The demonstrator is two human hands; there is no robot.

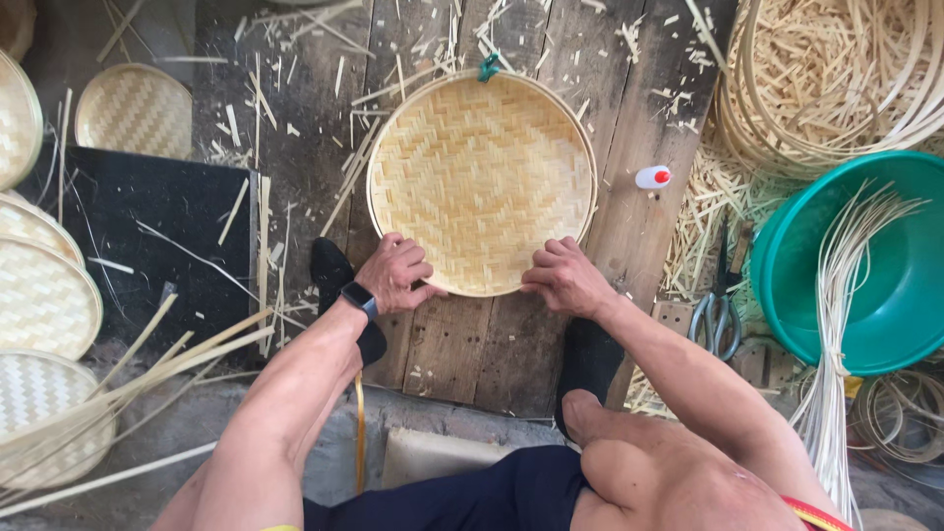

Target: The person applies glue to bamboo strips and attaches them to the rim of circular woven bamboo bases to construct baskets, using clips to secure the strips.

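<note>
A round woven bamboo tray (pixel 481 177) lies flat on dark wooden planks (pixel 295 147) in front of me, with a small green tie at its far rim. My left hand (pixel 395 273) grips the near rim on the left side, fingers curled over the edge; a black watch sits on that wrist. Over on the right side of the near rim, my right hand (pixel 564 276) holds the edge the same way. Both of my feet in black shoes rest on the planks just below the tray.
Several finished woven trays (pixel 44 295) lie stacked at the left. A teal plastic basin (pixel 885 295) with thin bamboo strips stands at the right, scissors (pixel 718 320) beside it. A small white bottle with a red cap (pixel 653 177) lies near coiled bamboo hoops (pixel 836 88). Bamboo offcuts litter the planks.
</note>
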